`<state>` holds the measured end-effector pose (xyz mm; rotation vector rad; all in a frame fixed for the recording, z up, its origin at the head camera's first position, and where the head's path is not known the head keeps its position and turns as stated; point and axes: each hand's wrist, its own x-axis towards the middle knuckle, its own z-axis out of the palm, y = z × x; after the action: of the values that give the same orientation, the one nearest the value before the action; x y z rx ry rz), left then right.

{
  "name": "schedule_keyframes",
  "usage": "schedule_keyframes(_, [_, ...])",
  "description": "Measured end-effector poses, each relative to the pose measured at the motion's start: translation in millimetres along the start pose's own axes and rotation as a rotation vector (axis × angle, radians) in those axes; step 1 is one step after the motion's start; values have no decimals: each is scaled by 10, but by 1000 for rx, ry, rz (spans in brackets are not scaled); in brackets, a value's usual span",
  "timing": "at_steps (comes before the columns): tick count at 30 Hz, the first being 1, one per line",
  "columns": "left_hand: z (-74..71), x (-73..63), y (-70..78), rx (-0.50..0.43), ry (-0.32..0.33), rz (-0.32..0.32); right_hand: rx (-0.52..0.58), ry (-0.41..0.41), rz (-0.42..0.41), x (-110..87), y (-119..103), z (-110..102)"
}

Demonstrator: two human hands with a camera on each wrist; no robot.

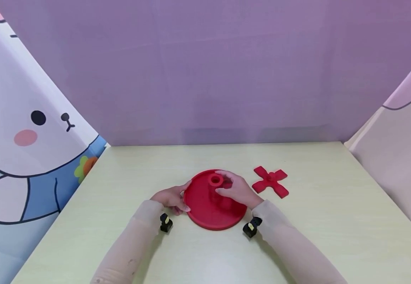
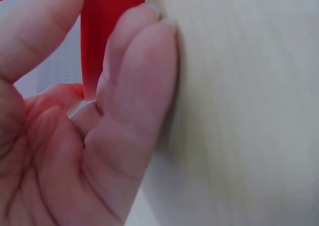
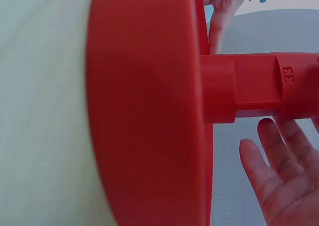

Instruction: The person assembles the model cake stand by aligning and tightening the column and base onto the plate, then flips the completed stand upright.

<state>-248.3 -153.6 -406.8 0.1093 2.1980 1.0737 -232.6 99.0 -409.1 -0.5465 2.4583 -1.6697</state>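
A red round base (image 1: 214, 219) with a raised rim rests on the pale table, its wall (image 3: 144, 106) large in the right wrist view. From its middle rises a red hollow post (image 1: 215, 180), whose side (image 3: 256, 86) has flat faces and the number 33. My left hand (image 1: 171, 199) grips the base's left edge, thumb and fingers (image 2: 144, 71) spread along the rim. With thumb and forefinger on either side, my right hand (image 1: 239, 191) holds the post near its top; its other fingers (image 3: 281, 161) reach beside the post.
A flat red four-armed cross piece (image 1: 270, 179) lies on the table (image 1: 315, 228) to the right of the base. A purple cloth (image 1: 219, 79) hangs behind the table's back edge, and a cartoon-printed cloth (image 1: 10, 90) hangs on the left. Small black cameras sit on both wrists.
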Motion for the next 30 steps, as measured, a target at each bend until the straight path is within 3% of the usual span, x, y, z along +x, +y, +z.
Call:
schedule_keyframes(13, [5,34,-17,2,19,-1,34,72,55,63,7,86])
schedule_keyframes(22, [1,28,-2,8,14,-4,-51,122,113,86,-52,152])
schedule_keyframes(30, [0,32,-6,6,17,0,-70,89,51,70,-22,123])
